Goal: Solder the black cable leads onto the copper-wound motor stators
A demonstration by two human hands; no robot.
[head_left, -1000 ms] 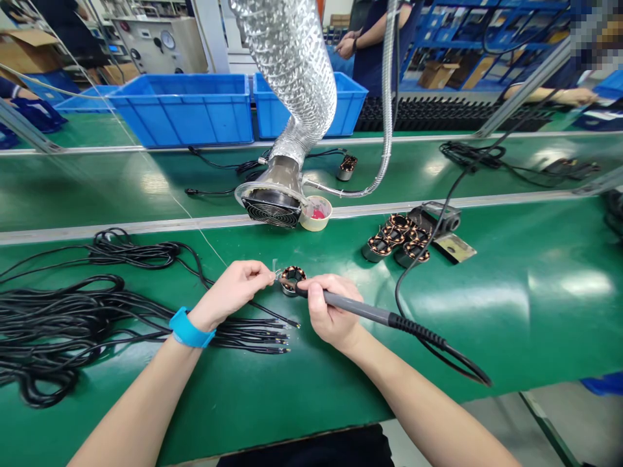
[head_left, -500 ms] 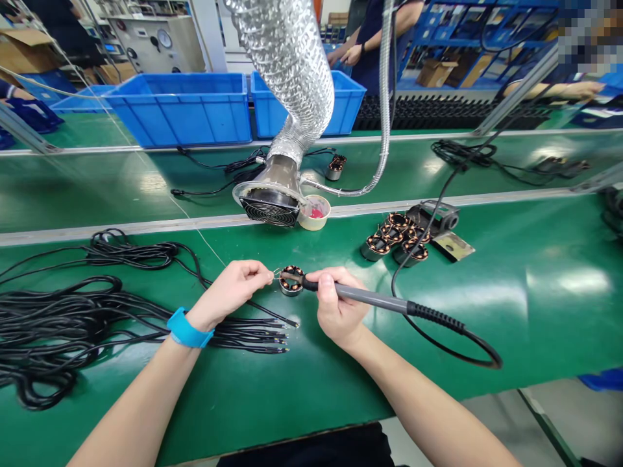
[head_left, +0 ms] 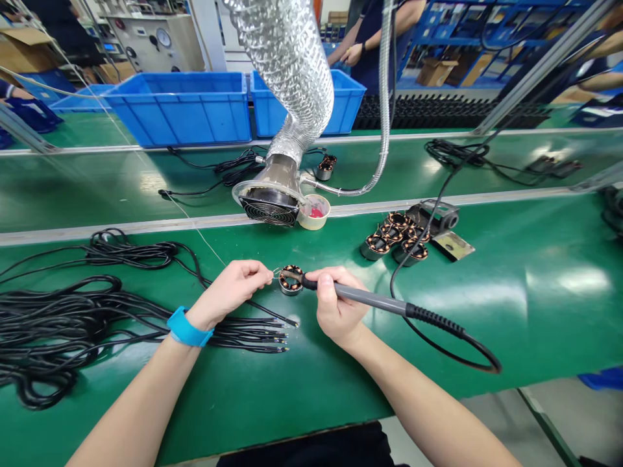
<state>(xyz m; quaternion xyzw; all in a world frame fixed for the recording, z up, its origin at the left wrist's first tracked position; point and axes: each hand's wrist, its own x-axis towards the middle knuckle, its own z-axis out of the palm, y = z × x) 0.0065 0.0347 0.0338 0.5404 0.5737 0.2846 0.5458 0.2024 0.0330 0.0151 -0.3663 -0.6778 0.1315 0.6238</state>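
At the far left, a heap of black cables (head_left: 48, 318) lies on the green bench (head_left: 58, 434), its stripped ends fanning right toward the middle. A blue wrist strap (head_left: 187, 327) circles the left wrist. The left hand (head_left: 228, 292) sits just left of centre, thumb and forefinger pressed together, pinching a thin wire (head_left: 277, 273) while the other fingers curl under.

A coil ring (head_left: 291, 279), wound with copper, lies on the bench between the hands, just beyond the left fingertips. The right hand (head_left: 341, 305) is the nearer to the ring's right side, its fingers wrapped around the grey handle of a soldering iron (head_left: 370, 295). The iron's long axis runs from the near right toward the far left, its tip at the ring; whether it touches the wire is hard to tell.

Beyond the ring, a silver fume hose (head_left: 287, 78) ends in a fan grille (head_left: 269, 211) above a small cup (head_left: 314, 212). Further right, more coil rings (head_left: 394, 237) sit clustered together on the bench.
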